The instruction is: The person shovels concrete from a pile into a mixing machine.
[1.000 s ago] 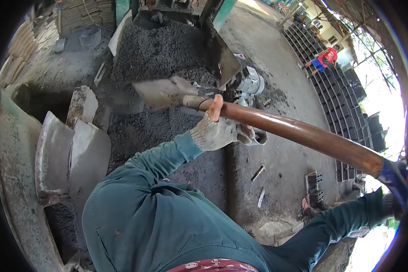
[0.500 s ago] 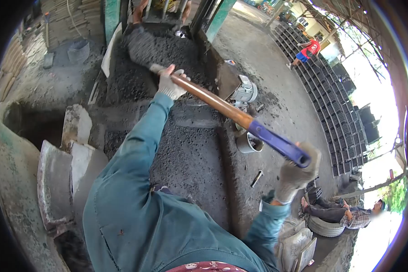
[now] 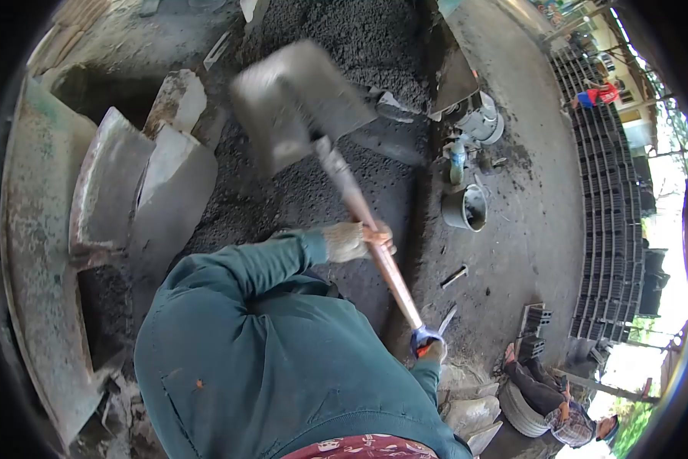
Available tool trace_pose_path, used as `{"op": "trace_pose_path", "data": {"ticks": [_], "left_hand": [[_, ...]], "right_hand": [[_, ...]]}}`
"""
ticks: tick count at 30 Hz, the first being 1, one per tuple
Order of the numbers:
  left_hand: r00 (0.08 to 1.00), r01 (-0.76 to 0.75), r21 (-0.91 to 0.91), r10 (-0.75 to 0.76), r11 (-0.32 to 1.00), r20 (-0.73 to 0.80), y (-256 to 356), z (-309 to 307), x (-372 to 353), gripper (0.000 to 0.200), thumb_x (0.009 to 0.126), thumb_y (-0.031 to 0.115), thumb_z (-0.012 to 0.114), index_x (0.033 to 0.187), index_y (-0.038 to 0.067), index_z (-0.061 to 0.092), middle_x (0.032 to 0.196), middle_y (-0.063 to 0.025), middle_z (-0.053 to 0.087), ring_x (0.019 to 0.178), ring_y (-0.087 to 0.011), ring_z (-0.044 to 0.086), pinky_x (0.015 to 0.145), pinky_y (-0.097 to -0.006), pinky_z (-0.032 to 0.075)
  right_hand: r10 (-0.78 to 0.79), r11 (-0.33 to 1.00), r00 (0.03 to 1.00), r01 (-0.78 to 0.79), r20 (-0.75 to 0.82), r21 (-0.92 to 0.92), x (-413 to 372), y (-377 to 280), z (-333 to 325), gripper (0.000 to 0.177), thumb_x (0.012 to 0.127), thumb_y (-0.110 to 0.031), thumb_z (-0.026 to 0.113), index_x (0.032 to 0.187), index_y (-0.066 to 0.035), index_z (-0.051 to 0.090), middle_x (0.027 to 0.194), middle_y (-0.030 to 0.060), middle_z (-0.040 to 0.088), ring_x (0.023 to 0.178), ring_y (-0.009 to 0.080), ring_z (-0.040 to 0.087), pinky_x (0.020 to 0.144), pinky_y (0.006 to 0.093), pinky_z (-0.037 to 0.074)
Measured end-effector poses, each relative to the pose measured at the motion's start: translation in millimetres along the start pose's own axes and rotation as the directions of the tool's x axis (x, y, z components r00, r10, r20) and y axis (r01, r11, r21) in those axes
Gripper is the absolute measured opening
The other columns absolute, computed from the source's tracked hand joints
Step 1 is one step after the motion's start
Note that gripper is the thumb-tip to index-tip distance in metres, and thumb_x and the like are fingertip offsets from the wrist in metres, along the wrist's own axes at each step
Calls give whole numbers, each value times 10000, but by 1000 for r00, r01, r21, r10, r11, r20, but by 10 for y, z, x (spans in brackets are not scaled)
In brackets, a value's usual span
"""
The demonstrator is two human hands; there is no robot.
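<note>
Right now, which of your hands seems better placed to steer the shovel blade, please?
Probably the left hand: it grips the shaft closer to the shovel blade and the dark gravelly pile. The right hand is at the blue end handle, farther back, and looks better suited to pushing.

Floor: gray concrete (image 3: pixel 531 229) is running down the right side, looking pretty grimy with dark crumbs
Left edge: a worn, green-stained slab (image 3: pixel 42 214) is curving along, with pale curved panels (image 3: pixel 110 183) leaning beside it
Far right: dark racks (image 3: pixel 604 222) are lining the floor in one long run
Back corner: a yellowish building (image 3: pixel 633 84) is peeking in
Light: daylight (image 3: pixel 676 229) is totally blowing out the open side, greenery (image 3: pixel 633 428) showing low down
</note>
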State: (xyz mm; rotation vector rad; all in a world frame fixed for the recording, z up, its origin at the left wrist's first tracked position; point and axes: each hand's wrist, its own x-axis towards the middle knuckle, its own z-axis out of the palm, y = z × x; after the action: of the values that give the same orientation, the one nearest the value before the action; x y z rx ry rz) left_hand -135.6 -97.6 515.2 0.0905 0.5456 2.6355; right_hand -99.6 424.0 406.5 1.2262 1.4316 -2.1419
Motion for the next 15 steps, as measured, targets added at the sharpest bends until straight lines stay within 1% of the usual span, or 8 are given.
{"op": "trace_pose_path", "data": {"ticks": [1, 3, 7, 8, 9, 11, 12, 15], "left_hand": [[997, 45, -197, -57, 979, -55, -281, -257, -67, 185, 892, 159, 693, 994, 55, 580, 997, -90, 594, 1128, -280, 572, 1066, -465, 450], [901, -32, -388, -141, 921, -411, -585, -528, -280, 206, 875, 146, 712, 968, 46, 559, 937, -109, 604, 1047, -333, 603, 992, -518, 487], [773, -144, -358, -121, 923, -623, -720, -1384, -315, 211, 900, 188, 711, 950, 93, 530, 878, -116, 587, 945, -351, 626, 889, -564, 509], [695, -189, -301, -89, 935, -714, -575, -1402, -270, 227, 894, 204, 720, 945, 112, 518, 849, -101, 579, 868, -344, 630, 863, -592, 511], [659, -229, -294, -74, 928, -749, -447, -1510, -196, 227, 894, 205, 719, 943, 113, 517, 845, -94, 580, 851, -339, 627, 862, -594, 511], [583, -300, -275, -53, 913, -810, -125, -1829, 5, 228, 895, 206, 717, 939, 114, 514, 837, -79, 581, 816, -330, 621, 860, -596, 512], [554, -346, -290, -55, 892, -831, 0, -2145, 158, 239, 893, 212, 718, 914, 114, 501, 789, -59, 569, 744, -295, 613, 836, -586, 526], [501, -395, -220, 8, 892, -865, 582, -2958, 622, 252, 897, 228, 715, 896, 115, 491, 719, -49, 539, 680, -264, 599, 794, -571, 540]], "right_hand": [[-1, 998, 1000, -1, -30, -59, -133, 63, -139, 86, 803, -82, 642, 753, -33, 592, 663, 71, 570, 508, 214, 531, 497, 363, 500], [-22, 982, 999, 12, -48, -187, -507, 114, -161, 95, 812, -89, 636, 750, -41, 583, 637, 74, 551, 493, 223, 526, 486, 378, 495], [-6, 936, 1000, -2, -20, -352, -873, 175, 413, 114, 831, -101, 625, 746, -56, 565, 587, 79, 514, 461, 240, 518, 464, 410, 486], [39, 936, 995, -70, -96, -345, -971, 178, 782, 89, 841, -79, 637, 794, -58, 564, 581, 58, 482, 461, 225, 507, 453, 419, 472], [135, 935, 989, -146, -57, -322, -692, 280, 820, 123, 838, -93, 668, 818, -56, 553, 609, 53, 487, 482, 221, 507, 472, 422, 473], [164, 971, 979, -139, 121, -193, -582, 428, 1425, 131, 838, -84, 674, 839, -54, 546, 643, 47, 489, 517, 216, 515, 500, 425, 478], [161, 975, 973, -131, 165, -179, -541, 487, 1854, 133, 838, -81, 673, 837, -54, 543, 653, 47, 490, 530, 218, 519, 512, 428, 480], [139, 978, 949, -87, 284, -188, -249, 637, 3302, 138, 839, -80, 674, 837, -48, 540, 674, 45, 497, 541, 223, 528, 521, 436, 495]]}}
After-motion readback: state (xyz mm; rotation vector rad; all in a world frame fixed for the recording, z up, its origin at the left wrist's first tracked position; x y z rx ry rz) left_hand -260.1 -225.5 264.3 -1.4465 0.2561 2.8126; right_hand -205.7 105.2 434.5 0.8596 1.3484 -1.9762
